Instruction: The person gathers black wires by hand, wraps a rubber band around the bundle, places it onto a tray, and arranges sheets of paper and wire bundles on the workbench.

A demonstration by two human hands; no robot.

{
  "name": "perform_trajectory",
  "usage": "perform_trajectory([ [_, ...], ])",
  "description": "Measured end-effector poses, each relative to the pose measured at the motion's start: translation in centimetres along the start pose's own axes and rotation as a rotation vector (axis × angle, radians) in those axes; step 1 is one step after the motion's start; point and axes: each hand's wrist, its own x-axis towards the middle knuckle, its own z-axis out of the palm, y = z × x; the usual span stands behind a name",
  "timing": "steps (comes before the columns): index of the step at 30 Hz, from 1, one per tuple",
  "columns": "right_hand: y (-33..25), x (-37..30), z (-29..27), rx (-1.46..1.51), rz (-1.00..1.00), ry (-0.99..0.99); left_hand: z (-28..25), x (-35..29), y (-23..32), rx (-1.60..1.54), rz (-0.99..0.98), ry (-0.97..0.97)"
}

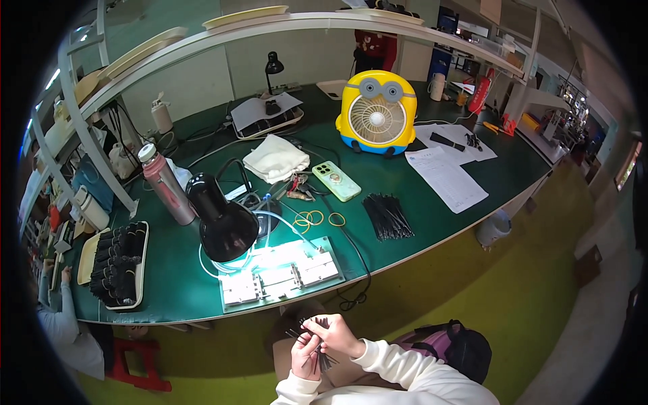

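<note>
White sleeves (418, 368) lead to left hand (305, 355) and right hand (341, 336), fingers pinched closed on thin black strips (327, 360) in front of the tabletop (435, 233); likely light, springy, slippery, best gripped mid-bundle.

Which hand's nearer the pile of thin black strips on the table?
Right. The right hand is below and left of the pile in the picture; the left hand is lower and farther left. Neither touches it.

Print on the paper sheets (447, 182) is too small to read.
</note>
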Motion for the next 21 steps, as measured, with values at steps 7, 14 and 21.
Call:
perform_trajectory([
  [7, -0.6, -0.5, 0.2, 0.006, 0.012, 0.007, 0.0, -0.2, -0.1, -0.015, -0.012, -0.029],
  [14, -0.6, -0.5, 0.3, -0.002, -0.002, 0.008, 0.0, -0.5, 0.0, -0.022, 0.002, -0.03],
  [21, -0.2, 0.7, 0.8, -0.026, 0.063, 0.035, -0.6, 0.0, 0.4, -0.045, -0.046, -0.005],
])
